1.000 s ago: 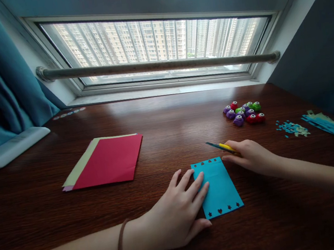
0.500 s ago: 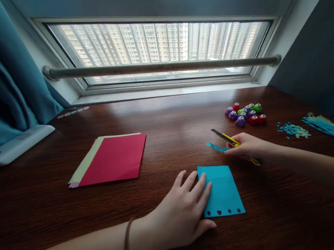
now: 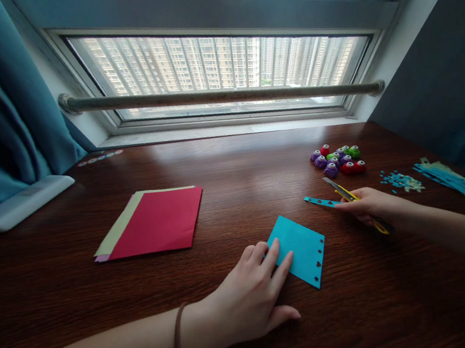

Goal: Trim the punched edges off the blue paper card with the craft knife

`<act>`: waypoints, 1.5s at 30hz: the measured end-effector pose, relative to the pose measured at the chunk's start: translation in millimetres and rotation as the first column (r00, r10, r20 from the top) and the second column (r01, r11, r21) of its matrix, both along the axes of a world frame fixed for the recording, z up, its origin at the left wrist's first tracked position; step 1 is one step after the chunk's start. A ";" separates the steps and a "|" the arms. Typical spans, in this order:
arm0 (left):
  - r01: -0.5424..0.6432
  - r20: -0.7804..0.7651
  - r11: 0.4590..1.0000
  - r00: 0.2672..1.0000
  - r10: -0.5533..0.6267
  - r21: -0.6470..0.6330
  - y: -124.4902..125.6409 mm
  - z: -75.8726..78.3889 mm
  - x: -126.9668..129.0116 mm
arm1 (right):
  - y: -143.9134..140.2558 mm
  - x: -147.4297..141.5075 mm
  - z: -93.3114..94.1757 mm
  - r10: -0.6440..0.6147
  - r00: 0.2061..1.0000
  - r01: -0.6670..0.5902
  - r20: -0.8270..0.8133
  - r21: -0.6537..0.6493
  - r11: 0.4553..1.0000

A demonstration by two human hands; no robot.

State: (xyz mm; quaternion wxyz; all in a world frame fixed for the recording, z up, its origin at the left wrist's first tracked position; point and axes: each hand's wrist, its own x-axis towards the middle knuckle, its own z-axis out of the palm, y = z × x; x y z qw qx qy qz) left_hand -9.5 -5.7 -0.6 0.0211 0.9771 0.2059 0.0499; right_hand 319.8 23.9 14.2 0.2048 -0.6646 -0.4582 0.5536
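My left hand [image 3: 252,294] lies flat on the wooden table [image 3: 231,163], fingertips pressing the near left part of a small blue paper card [image 3: 302,250] that has punched shapes along one edge. My right hand [image 3: 369,207] grips a yellow utility knife [image 3: 349,196] with its blade pointing away, and pinches a thin blue paper strip [image 3: 321,202] with punched holes, to the right of and beyond the card.
A stack of red and cream paper sheets [image 3: 153,221] lies to the left. Several small coloured punches [image 3: 337,160] cluster at the back right. Blue paper scraps [image 3: 400,180] and strips [image 3: 460,181] lie far right. A white device [image 3: 17,203] rests at the left by the curtain.
The punched top strip has come off the blue card and my right hand has carried it rightward with the knife. My left hand has turned the card so its punched edge faces right.
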 end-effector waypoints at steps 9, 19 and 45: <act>-0.059 -0.024 0.998 0.998 0.059 0.000 -2.6 -3.7 4.5 | -26.5 -19.4 1.6 -0.129 0.987 0.110 0.095 0.185 0.976; -0.083 0.021 0.996 0.996 0.082 0.039 -1.4 -5.7 0.9 | -47.6 -65.7 6.7 0.173 0.938 -0.278 0.302 0.353 0.893; -0.058 0.040 0.998 0.997 0.059 -0.020 2.3 -0.1 0.5 | 22.0 -108.4 6.0 0.323 0.219 -0.915 0.921 0.080 0.395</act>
